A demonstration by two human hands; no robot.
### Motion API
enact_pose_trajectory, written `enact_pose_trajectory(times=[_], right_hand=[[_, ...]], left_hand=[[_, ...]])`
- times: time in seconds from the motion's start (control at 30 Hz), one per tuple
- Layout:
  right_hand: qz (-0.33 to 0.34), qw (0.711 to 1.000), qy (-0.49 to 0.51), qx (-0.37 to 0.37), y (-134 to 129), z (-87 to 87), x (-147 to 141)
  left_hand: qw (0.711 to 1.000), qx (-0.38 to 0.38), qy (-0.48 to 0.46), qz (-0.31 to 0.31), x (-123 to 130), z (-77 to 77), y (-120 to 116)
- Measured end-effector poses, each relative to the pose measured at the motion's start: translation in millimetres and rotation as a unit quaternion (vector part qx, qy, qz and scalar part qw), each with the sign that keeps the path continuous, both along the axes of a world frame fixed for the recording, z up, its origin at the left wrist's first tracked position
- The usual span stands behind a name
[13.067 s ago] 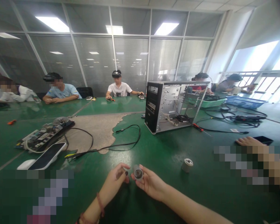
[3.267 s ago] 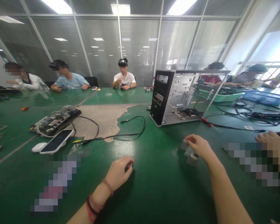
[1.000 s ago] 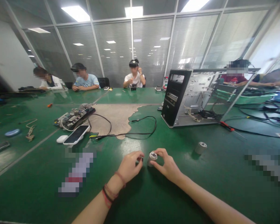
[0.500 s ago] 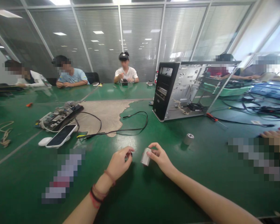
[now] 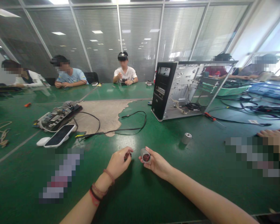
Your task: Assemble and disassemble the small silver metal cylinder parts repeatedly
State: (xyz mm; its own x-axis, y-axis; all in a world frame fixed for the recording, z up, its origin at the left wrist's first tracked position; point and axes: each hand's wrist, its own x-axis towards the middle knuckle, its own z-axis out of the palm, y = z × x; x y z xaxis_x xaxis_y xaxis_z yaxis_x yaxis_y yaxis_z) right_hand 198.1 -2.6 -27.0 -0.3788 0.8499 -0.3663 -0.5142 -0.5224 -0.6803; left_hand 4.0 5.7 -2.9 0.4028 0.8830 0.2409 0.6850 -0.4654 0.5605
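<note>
My right hand (image 5: 159, 164) grips a short grey metal cylinder (image 5: 143, 153), its round end turned toward me. Dark red and black parts show inside that end. My left hand (image 5: 119, 162) is closed, thumb against fingers, around a small dark piece (image 5: 128, 155) with some reddish colour; most of it is hidden by the fingers. A gap separates the two hands above the green table (image 5: 130, 196). Beyond my right hand, a second grey metal cylinder (image 5: 187, 138) stands upright, with holes in its pale top.
An opened computer case (image 5: 165, 93) stands behind the cylinders. To the left lie a phone (image 5: 60, 136), a circuit-board assembly (image 5: 58, 116) and a black cable (image 5: 140, 127). A screwdriver (image 5: 210, 116) rests near the case. Another person's hand (image 5: 274, 138) is at the right edge.
My right hand has turned the metal cylinder so its round end with the red parts faces me. My left hand has stayed almost in place.
</note>
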Motion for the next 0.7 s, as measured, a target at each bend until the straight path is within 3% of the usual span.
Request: enact_pose_trajectory(times=[0.13, 0.37, 0.7], right_hand=[[0.021, 0.998, 0.017, -0.05, -1, 3.3, -3], [-0.003, 0.992, 0.055, -0.11, -2, 11.7, -3], [-0.01, 0.993, 0.058, -0.106, -3, 15.4, -1]], left_hand=[[1.0, 0.001, 0.001, -0.002, 0, -0.3, 0], [1.0, 0.016, 0.01, 0.002, 0, 1.1, -1], [0.999, 0.02, 0.028, -0.004, 1, 0.7, -2]])
